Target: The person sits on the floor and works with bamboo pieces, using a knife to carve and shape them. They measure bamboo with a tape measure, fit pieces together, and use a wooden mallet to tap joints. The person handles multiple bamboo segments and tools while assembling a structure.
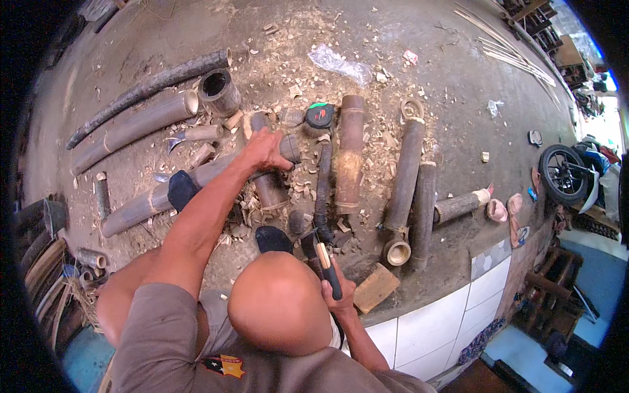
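The left hand point(265, 150) reaches forward with its fingers spread and laid over the near end of a long grey-brown bamboo pole point(196, 180), which runs from under the palm back and to the left across the dusty concrete floor point(393, 39); the hand presses on the pole rather than closing around it, and its fingertips also meet the top of a short dark bamboo section point(268, 187) lying just below the palm. The right hand point(337, 291) is clenched tight around the black handle of a knife point(325, 262) whose pale blade points forward, toward a thin blackened bamboo piece point(322, 190) that lies straight ahead of that fist. Just beyond the left hand's fingertips sits a round black tape measure point(320, 114) with a green tab. To the right of both hands, several brown bamboo tubes point(350, 154) lie side by side among pale wood shavings point(301, 190). Beside the right fist, to its right, rests a flat wooden block point(375, 287).
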`<state>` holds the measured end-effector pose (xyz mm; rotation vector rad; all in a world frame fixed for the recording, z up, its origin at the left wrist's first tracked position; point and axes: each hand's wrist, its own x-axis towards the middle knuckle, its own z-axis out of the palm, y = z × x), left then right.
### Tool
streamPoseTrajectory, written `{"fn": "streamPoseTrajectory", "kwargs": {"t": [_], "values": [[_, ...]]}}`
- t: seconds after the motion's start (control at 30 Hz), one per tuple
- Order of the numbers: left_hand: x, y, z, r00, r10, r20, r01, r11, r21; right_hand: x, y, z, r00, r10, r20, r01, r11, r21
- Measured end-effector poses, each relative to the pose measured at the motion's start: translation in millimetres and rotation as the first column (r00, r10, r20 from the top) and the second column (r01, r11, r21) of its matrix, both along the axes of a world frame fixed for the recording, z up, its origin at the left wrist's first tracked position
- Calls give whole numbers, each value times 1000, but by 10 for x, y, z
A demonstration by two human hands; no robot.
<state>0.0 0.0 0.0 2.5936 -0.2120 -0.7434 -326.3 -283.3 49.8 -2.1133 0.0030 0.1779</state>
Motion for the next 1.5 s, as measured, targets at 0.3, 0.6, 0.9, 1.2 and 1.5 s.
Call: {"fn": "streamPoseTrajectory", "kwargs": {"t": [0.3,0.6,0.9,1.2,1.5], "values": [[214,48,-41,996,-53,66,52,999,8,1617,768,-253,990,-85,114,66,984,164],[-8,5,-2,994,21,106,-15,998,-59,454,228,-71,1000,-11,24,8,994,107],[67,21,-35,999,-9,51,10,1000,-4,582,283,-172,999,2,39,-5,997,77],[78,40,-180,994,-22,107,26,999,-41,1303,574,-224,999,-46,28,42,988,149],[66,-17,47,999,-11,43,10,1000,20,164,60,-141,998,11,57,-14,999,48]]}}
